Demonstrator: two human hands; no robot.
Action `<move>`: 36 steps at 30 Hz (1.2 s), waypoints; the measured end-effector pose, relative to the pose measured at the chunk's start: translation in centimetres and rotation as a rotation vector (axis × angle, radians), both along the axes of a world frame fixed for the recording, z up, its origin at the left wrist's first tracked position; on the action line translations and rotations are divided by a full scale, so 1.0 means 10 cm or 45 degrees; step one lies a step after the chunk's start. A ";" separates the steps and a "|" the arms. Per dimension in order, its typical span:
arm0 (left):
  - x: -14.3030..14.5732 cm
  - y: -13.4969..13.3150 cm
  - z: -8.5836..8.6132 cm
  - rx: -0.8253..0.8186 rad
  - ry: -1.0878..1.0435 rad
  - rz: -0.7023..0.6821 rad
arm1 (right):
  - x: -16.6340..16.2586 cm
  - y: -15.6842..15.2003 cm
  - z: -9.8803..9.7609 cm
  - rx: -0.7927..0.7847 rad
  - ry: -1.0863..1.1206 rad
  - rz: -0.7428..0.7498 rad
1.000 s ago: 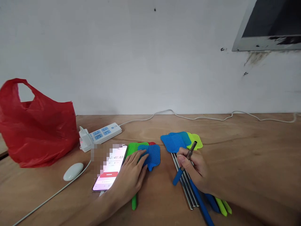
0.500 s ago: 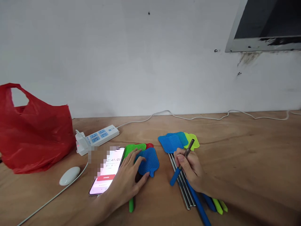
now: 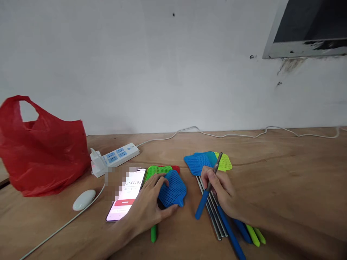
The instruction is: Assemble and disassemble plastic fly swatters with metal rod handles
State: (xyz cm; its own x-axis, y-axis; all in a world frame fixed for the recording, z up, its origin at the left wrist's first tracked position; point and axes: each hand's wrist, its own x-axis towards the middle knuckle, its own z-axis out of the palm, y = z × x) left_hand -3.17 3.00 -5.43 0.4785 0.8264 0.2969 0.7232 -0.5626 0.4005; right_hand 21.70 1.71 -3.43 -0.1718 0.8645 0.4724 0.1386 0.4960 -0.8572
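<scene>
My left hand (image 3: 148,202) grips a loose blue fly swatter head (image 3: 173,189), with fingers at its upper left edge and the thumb by its narrow neck. Under that hand lie a green swatter head (image 3: 157,170), part of a red one (image 3: 176,168) and a green handle end (image 3: 153,234). My right hand (image 3: 222,189) is closed around a steel telescopic handle with a blue grip (image 3: 201,206), held slanting with its metal end up. Below and beyond it, blue swatter heads (image 3: 195,165), a yellow-green head (image 3: 225,162), steel rods (image 3: 217,225) and blue grips (image 3: 231,236) lie in a pile.
A lit phone (image 3: 130,193) lies left of my left hand. Farther left are a white power strip (image 3: 121,153), a white computer mouse (image 3: 84,200) and a red plastic bag (image 3: 48,155). A white cable (image 3: 235,135) runs along the wall.
My left thumb has shifted to the neck of the blue swatter head, which has turned and tilted slightly. The handle in my right hand has swung a little, its blue grip now lower. The view has shifted slightly.
</scene>
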 end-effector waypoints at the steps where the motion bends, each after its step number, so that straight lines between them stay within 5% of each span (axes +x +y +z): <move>1: 0.00 0.00 0.02 -0.005 -0.038 0.010 | -0.01 0.01 0.02 -0.063 0.066 -0.010; 9: 0.05 -0.07 0.16 -0.181 -0.349 0.102 | -0.04 0.07 0.10 -0.453 0.188 0.032; 17: 0.06 -0.11 0.08 -0.560 -0.820 -0.008 | 0.15 0.17 0.25 -0.829 0.031 0.704; 22: 0.07 -0.10 0.08 -0.554 -0.923 0.045 | 0.21 0.20 0.28 -0.868 -0.033 0.915; 36: 0.00 0.00 0.03 -0.127 -0.806 0.235 | 0.14 0.12 0.28 -0.763 -0.215 0.576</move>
